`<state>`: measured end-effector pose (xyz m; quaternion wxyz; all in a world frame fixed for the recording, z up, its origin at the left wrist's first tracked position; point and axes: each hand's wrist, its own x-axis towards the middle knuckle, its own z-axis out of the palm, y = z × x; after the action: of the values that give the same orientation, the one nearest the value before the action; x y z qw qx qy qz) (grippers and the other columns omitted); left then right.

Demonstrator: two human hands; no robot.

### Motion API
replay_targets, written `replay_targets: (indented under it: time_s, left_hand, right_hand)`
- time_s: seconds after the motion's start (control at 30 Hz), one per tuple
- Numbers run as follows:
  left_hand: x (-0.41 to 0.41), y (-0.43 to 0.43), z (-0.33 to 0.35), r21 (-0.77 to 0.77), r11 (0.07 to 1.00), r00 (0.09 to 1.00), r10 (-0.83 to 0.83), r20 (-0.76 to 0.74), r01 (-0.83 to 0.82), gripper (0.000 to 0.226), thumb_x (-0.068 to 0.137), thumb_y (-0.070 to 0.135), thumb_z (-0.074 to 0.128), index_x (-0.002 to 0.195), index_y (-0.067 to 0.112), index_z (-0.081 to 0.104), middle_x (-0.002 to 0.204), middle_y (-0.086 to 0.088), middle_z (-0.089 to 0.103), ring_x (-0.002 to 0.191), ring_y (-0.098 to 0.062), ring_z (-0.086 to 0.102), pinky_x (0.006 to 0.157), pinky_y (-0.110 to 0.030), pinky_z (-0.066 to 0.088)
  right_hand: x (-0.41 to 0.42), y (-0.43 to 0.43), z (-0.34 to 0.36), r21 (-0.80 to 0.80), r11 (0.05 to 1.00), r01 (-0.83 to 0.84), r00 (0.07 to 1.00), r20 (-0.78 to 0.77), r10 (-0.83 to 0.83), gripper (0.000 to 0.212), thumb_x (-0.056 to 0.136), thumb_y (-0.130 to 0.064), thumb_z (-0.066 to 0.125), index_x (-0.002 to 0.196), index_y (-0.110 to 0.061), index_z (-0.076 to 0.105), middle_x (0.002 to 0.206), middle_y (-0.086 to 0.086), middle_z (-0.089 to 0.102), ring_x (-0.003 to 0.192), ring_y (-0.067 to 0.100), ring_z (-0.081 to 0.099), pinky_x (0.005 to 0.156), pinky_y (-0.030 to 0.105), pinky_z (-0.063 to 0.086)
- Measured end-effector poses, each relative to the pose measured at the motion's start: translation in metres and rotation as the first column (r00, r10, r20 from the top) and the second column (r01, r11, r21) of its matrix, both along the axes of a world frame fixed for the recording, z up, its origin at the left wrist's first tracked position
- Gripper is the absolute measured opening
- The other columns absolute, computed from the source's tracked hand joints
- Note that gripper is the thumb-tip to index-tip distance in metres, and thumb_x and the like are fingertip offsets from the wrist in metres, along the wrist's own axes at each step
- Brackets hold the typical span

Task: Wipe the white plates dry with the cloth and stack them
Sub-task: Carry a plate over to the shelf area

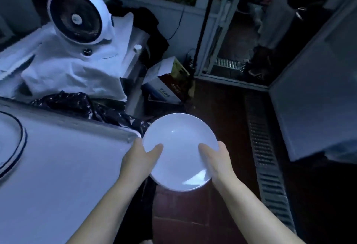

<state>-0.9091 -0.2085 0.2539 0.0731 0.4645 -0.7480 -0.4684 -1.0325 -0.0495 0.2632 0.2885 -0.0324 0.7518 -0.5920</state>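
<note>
Head view: my left hand (139, 158) and right hand (218, 160) pinch opposite rims of the white plate (179, 147), thumbs on its face, just right of the table (67, 156). White fabric (77, 73) lies forward-left, nearer my left hand.

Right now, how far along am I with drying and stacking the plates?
Done: no stack is visible yet. In hand: both the left hand and right hand hold one white plate beside the table, with no cloth in either. Left, it seems: wiping it, perhaps with the white cloth under the fan, then stacking.
</note>
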Motion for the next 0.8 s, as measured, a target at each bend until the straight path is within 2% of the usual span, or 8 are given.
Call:
replay_targets:
  time_s: [0.1,0.17,0.27,0.37,0.43,0.6,0.7,0.8]
  left_hand:
    - [-0.05,0.061,0.009,-0.018,0.985,0.985,-0.17,0.026,0.171,0.033,0.08,0.049,0.056,0.096,0.021,0.049,0.091,0.007,0.061,0.081,-0.015,0.056,0.06,-0.03,0.041]
    - [-0.082,0.113,0.015,0.001,0.961,0.96,-0.277,0.033,0.277,0.031,0.079,0.049,0.055,0.092,0.022,0.048,0.087,0.007,0.061,0.078,-0.011,0.056,0.056,-0.028,0.041]
    - [-0.126,0.203,0.023,0.012,0.906,0.905,-0.424,0.029,0.424,0.032,0.074,0.052,0.053,0.089,0.023,0.048,0.084,0.007,0.062,0.077,-0.011,0.058,0.056,-0.028,0.044]
    - [-0.166,0.296,0.028,-0.013,0.837,0.837,-0.547,0.022,0.548,0.032,0.077,0.052,0.057,0.089,0.023,0.049,0.085,0.006,0.062,0.075,-0.01,0.057,0.054,-0.029,0.042]
    - [-0.187,0.356,0.029,-0.026,0.783,0.783,-0.622,0.012,0.622,0.032,0.078,0.053,0.058,0.088,0.023,0.05,0.085,0.007,0.061,0.076,-0.009,0.056,0.056,-0.029,0.041]
    - [-0.228,0.493,0.034,-0.029,0.639,0.639,-0.769,-0.004,0.768,0.035,0.078,0.055,0.059,0.089,0.022,0.052,0.085,0.008,0.061,0.076,-0.01,0.057,0.055,-0.029,0.04]
    - [-0.25,0.563,0.038,-0.082,0.522,0.525,-0.851,0.02,0.849,0.036,0.078,0.057,0.058,0.092,0.025,0.051,0.084,0.012,0.058,0.074,-0.005,0.053,0.054,-0.025,0.036]
    - [-0.273,0.627,0.037,-0.135,0.389,0.397,-0.917,0.039,0.912,0.038,0.08,0.058,0.057,0.095,0.024,0.05,0.083,0.012,0.056,0.075,-0.011,0.054,0.058,-0.029,0.038]
  right_hand:
    - [-0.019,0.082,0.005,-0.046,0.992,0.114,0.993,0.011,-0.114,0.019,0.071,-0.013,0.05,0.073,0.006,0.05,0.068,0.007,0.047,0.063,0.021,0.047,0.056,0.031,0.039]
    - [-0.032,0.146,0.002,-0.062,0.972,0.228,0.974,0.032,-0.226,0.021,0.076,-0.012,0.053,0.083,0.007,0.056,0.075,0.006,0.056,0.069,0.023,0.056,0.059,0.035,0.045]
    - [-0.049,0.245,0.0,-0.077,0.899,0.431,0.902,0.063,-0.427,0.022,0.084,-0.01,0.059,0.105,-0.006,0.064,0.096,0.006,0.072,0.088,0.026,0.069,0.072,0.042,0.058]
    - [-0.062,0.343,0.004,-0.106,0.799,0.591,0.806,0.054,-0.589,0.014,0.088,-0.007,0.062,0.098,-0.015,0.066,0.084,-0.001,0.075,0.075,0.017,0.072,0.054,0.028,0.055]
    - [-0.067,0.406,0.008,-0.08,0.734,0.674,0.738,0.039,-0.674,0.01,0.087,-0.01,0.064,0.094,-0.018,0.064,0.083,-0.002,0.075,0.071,0.015,0.071,0.051,0.027,0.053]
    - [-0.063,0.54,0.018,-0.032,0.59,0.807,0.591,0.024,-0.806,0.028,0.086,-0.018,0.066,0.112,-0.012,0.06,0.103,0.006,0.069,0.092,0.026,0.067,0.08,0.046,0.057]
    - [-0.055,0.602,0.021,-0.053,0.483,0.874,0.486,0.047,-0.873,0.031,0.084,-0.018,0.066,0.113,-0.013,0.059,0.102,0.005,0.07,0.092,0.024,0.067,0.073,0.039,0.057]
    - [-0.051,0.655,0.021,-0.058,0.377,0.924,0.38,0.056,-0.923,0.028,0.083,-0.018,0.066,0.111,-0.013,0.06,0.099,0.004,0.07,0.088,0.021,0.067,0.06,0.03,0.053]
